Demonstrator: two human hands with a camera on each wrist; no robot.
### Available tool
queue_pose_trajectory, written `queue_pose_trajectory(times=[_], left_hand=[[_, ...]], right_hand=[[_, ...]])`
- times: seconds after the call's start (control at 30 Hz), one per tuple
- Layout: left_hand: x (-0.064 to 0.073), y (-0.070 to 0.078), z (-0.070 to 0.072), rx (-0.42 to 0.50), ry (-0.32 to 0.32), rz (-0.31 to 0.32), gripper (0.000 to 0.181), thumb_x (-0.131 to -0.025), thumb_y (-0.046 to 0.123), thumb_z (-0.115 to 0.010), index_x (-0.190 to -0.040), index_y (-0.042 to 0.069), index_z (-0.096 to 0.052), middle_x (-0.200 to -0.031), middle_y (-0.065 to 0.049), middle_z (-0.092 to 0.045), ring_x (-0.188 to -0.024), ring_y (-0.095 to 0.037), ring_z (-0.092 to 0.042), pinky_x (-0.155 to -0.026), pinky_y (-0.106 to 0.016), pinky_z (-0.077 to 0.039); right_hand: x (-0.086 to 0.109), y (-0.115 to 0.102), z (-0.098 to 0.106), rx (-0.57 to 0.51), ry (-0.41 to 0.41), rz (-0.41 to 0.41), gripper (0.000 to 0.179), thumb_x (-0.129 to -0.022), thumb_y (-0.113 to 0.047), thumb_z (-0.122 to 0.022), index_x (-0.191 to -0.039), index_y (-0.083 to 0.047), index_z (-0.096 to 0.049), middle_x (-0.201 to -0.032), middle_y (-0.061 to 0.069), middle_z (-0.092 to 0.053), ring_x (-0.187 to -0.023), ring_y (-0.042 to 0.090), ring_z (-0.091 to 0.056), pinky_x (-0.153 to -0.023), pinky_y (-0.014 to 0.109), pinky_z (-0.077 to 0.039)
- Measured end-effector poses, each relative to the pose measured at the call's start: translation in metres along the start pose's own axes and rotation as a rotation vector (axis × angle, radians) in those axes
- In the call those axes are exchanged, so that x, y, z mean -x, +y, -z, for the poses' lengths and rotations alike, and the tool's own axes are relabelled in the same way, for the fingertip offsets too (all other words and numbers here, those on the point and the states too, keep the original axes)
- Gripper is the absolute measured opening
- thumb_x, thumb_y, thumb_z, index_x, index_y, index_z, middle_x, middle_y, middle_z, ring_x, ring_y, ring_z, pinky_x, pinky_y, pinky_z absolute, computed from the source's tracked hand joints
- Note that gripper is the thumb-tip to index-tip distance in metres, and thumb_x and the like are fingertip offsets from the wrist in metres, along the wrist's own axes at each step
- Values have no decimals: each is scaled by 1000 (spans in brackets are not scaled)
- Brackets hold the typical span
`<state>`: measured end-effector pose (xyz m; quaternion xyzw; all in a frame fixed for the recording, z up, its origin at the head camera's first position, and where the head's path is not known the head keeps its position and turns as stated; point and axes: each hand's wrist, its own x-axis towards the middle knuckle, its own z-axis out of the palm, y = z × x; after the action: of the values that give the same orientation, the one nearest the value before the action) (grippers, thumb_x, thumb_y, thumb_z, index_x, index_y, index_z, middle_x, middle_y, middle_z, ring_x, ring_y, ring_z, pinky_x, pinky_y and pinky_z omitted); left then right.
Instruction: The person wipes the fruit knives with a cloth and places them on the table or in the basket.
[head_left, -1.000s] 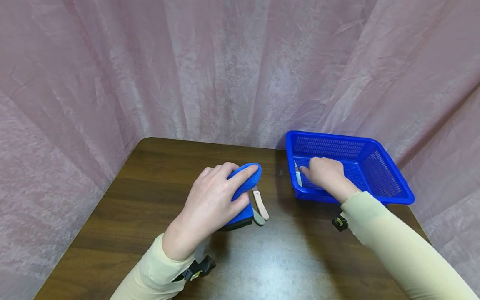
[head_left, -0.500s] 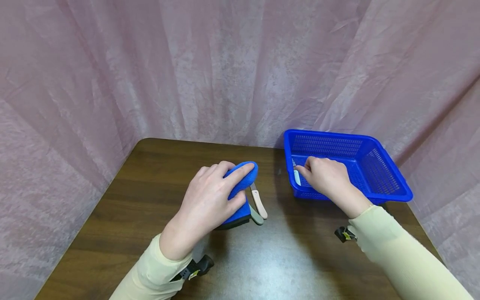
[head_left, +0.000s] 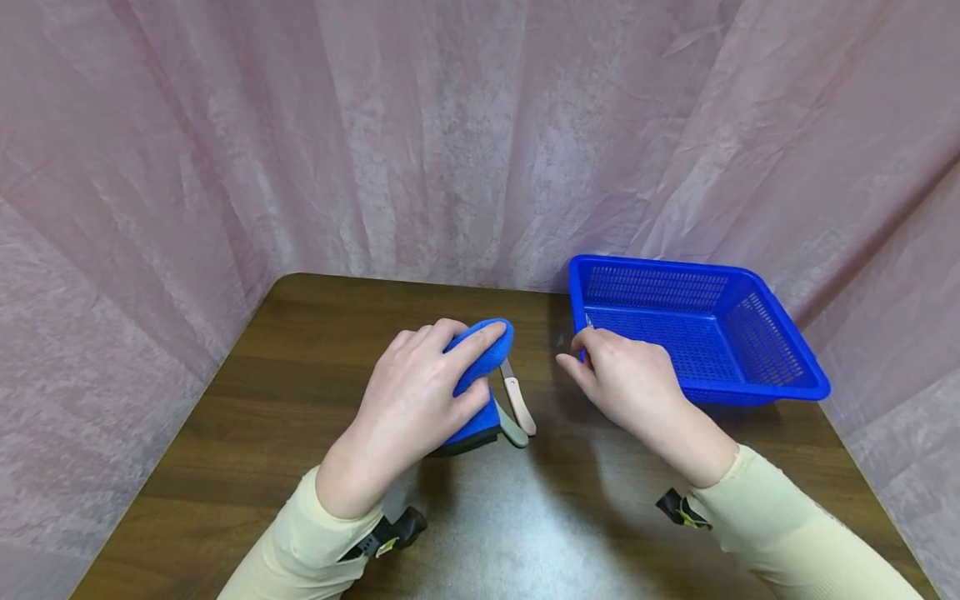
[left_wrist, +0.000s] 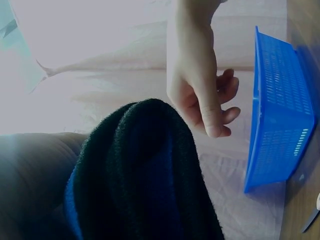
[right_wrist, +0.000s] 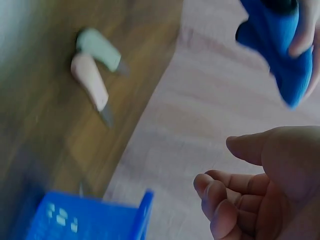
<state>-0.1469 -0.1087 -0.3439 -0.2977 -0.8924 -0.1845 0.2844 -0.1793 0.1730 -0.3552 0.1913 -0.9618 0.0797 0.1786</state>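
Note:
My left hand (head_left: 408,404) grips a folded blue cloth (head_left: 483,367) with a dark edge, held above the table. In the left wrist view the dark-edged folds of the cloth (left_wrist: 150,165) fill the lower middle. Just right of it lie two small knives: one with a pale pink handle (head_left: 519,408), one with a green handle (head_left: 513,431) partly hidden by the cloth. My right hand (head_left: 630,379) hovers over the near left rim of the blue basket (head_left: 675,387). Its fingers are loosely bent, the thumb apart, nothing between them in the right wrist view.
Inside the basket at the left lies another knife (head_left: 589,320), mostly hidden behind my right hand. The basket stands at the back right of the brown wooden table (head_left: 300,358). A pink curtain (head_left: 420,150) hangs behind and along the sides.
My right hand has come up and left out of the basket, towards the table's middle. The left hand still holds the cloth in nearly the same place.

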Motion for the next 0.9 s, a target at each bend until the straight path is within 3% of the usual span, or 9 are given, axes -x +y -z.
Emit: queue_pose_trajectory(times=[0.27, 0.47, 0.73, 0.9], left_hand=[[0, 0, -1, 9, 21, -14, 55, -91, 17, -73, -146, 21, -74, -115, -9, -73, -97, -29, -71, -92, -49, -56], [1, 1, -2, 5, 4, -12, 55, -91, 17, -74, -146, 21, -74, -114, -9, -73, -96, -29, -71, -91, -49, -56], [1, 5, -6, -4, -90, -21, 53, -95, 25, -77, -148, 24, -72, -119, -9, -74, -101, -29, -73, -91, -48, -56], [1, 6, -8, -7, -83, -36, 52, -95, 25, -78, -147, 24, -73, -118, -9, -74, -99, -29, -74, -90, -47, -56]], right_hand=[[18, -27, -19, -6, -17, 82, 22, -96, -31, -86, -99, -11, -76, -83, 0, -73, -67, 24, -72, -51, 46, -52], [23, -35, -35, 3, -104, 67, 24, -97, -31, -85, -102, -9, -77, -87, 4, -75, -70, 27, -74, -54, 46, -55], [24, -33, -49, 15, -187, 26, 24, -98, -34, -84, -93, -13, -75, -77, 1, -71, -64, 24, -70, -50, 42, -51], [23, -33, -51, 1, -185, 31, 23, -98, -34, -84, -88, -15, -74, -74, -1, -69, -62, 23, -69, -48, 40, -49]])
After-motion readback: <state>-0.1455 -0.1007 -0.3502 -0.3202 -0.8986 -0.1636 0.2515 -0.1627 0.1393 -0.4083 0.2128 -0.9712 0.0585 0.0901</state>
